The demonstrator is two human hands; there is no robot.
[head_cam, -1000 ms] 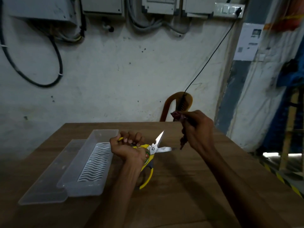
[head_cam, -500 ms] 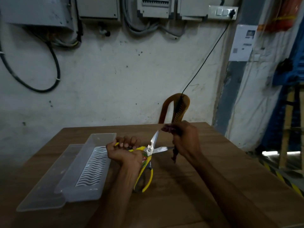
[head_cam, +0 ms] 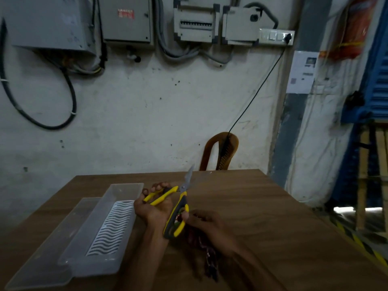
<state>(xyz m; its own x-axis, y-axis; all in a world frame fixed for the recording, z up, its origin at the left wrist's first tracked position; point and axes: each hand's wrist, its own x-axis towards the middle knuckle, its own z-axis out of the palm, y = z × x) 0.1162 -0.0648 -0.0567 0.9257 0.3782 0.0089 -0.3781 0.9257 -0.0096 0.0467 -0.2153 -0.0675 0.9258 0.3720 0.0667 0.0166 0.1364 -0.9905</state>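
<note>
Yellow-and-grey scissors [head_cam: 180, 203] stand over the wooden table [head_cam: 262, 217] with their blades pointing up and away. My left hand [head_cam: 154, 203] grips the upper yellow handle. My right hand [head_cam: 204, 224] is at the lower handle loop, its fingers curled around a dark reddish strip [head_cam: 210, 257] that hangs down below the hand toward the table. Whether the right fingers also touch the scissors handle is hard to tell.
A clear plastic box [head_cam: 113, 225] with a white wavy insert sits left of my hands, its lid [head_cam: 48, 246] lying beside it. A brown chair back [head_cam: 222, 152] rises behind the table's far edge. Electrical boxes and cables hang on the wall.
My right hand dropped from beside the open blades down to the lower handle, bringing the dark strip with it. The scissors blades have come together and point upward.
</note>
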